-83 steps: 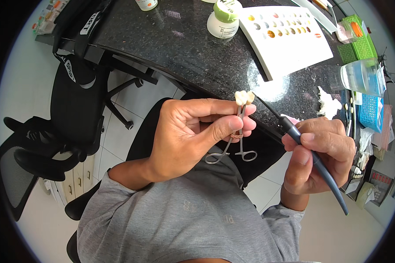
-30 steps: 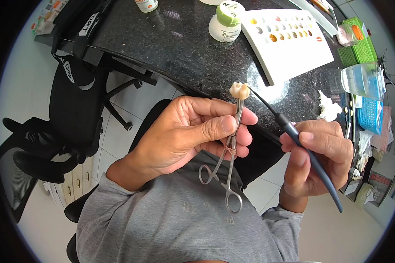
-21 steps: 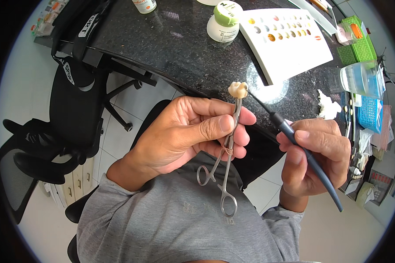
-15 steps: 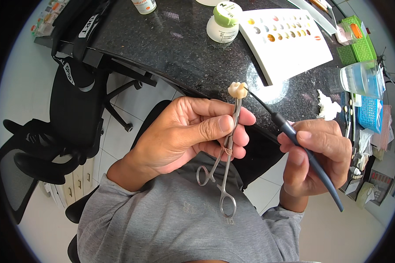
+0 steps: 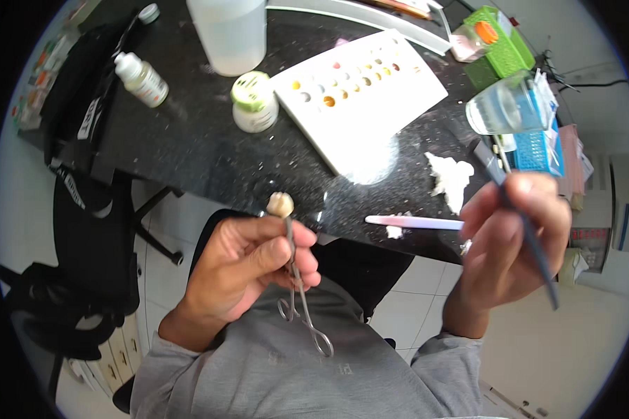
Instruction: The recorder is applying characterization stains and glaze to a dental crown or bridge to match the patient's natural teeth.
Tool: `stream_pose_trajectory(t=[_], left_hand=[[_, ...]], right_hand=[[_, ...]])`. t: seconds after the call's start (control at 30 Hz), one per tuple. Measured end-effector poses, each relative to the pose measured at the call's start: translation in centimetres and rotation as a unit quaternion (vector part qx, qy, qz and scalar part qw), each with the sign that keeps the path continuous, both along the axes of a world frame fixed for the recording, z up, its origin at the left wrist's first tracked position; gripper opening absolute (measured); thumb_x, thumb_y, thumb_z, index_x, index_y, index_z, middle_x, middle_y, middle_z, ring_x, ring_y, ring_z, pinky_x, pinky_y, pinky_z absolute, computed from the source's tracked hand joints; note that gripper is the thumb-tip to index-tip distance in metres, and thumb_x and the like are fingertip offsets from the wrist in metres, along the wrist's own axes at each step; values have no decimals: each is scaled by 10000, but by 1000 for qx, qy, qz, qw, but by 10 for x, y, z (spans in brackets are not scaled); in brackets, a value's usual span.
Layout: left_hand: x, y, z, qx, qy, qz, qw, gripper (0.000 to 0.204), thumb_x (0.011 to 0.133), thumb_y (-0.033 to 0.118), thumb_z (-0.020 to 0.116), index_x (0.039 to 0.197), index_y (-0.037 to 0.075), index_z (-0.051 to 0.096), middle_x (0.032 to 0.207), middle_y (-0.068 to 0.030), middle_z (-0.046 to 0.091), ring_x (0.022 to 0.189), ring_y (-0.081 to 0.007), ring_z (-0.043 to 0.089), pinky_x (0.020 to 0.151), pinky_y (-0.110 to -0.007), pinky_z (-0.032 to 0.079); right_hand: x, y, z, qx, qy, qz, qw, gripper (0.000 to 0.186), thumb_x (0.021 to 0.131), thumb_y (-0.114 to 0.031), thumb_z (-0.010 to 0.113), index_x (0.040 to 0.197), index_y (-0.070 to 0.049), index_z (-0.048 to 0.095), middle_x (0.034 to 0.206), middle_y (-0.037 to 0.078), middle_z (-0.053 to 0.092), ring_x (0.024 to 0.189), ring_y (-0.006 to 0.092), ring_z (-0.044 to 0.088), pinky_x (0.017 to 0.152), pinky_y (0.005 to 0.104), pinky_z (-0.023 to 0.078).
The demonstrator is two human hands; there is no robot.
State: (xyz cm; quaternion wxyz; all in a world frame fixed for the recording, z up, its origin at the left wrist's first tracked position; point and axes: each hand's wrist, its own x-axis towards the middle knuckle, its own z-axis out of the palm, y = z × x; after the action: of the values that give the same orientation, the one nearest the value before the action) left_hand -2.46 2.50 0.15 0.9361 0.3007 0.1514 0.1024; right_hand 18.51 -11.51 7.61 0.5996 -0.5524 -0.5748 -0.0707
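Note:
Slender metal locking forceps [image 5: 307, 307] are held in my left hand [image 5: 241, 269], thumb against fingers around the shaft. At their upper end sits a small cream-coloured tooth crown [image 5: 280, 204]. My right hand [image 5: 517, 244], slightly blurred, grips a thin brush with a dark grey-blue handle [image 5: 536, 255]. The brush's front end points up and away, near a clear glass of water [image 5: 507, 105], well apart from the crown; its tip is too blurred to make out. A pale pink-and-white stick [image 5: 412, 222] lies on the table, its right end hidden behind my right hand.
A white palette [image 5: 377, 140] with coloured wells lies on the black speckled table. Left of it are a green-lidded jar [image 5: 255, 105], a translucent cup [image 5: 230, 35] and a dropper bottle [image 5: 143, 80]. Crumpled tissue [image 5: 451, 178] and a blue basket [image 5: 538, 153] are at right.
The brush has left the crown and moved toward the water glass with my right hand. My left hand and the forceps appear lower and further left as the view shifted right.

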Motion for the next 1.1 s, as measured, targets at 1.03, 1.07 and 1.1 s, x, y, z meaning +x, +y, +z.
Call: stream_pose_trajectory(t=[1.03, 1.07, 1.1], left_hand=[[9, 2, -1, 8, 2, -34, 999, 173, 912, 103, 646, 991, -50, 666, 834, -219, 690, 814, -326, 703, 677, -401, 581], [8, 3, 0, 1, -13, -33, 999, 181, 916, 108, 643, 998, -51, 665, 835, -217, 689, 815, -323, 703, 683, -397, 580], [8, 4, 1, 2, -1, -46, 999, 187, 920, 114, 638, 1004, -52, 664, 840, -214, 687, 818, -318, 701, 689, -388, 578]], right_hand=[[59, 26, -2, -191, -55, -210, 957, 106, 851, 3, 699, 951, 38, 696, 836, 70, 689, 689, 80, 649, 602, 189, 507], [58, 26, -1, -185, -63, -220, 956, 109, 855, 0, 697, 957, 40, 693, 840, 71, 689, 697, 84, 651, 608, 189, 509], [55, 27, 2, -181, -67, -226, 955, 112, 860, -2, 696, 963, 43, 691, 845, 71, 690, 705, 88, 653, 614, 190, 511]])
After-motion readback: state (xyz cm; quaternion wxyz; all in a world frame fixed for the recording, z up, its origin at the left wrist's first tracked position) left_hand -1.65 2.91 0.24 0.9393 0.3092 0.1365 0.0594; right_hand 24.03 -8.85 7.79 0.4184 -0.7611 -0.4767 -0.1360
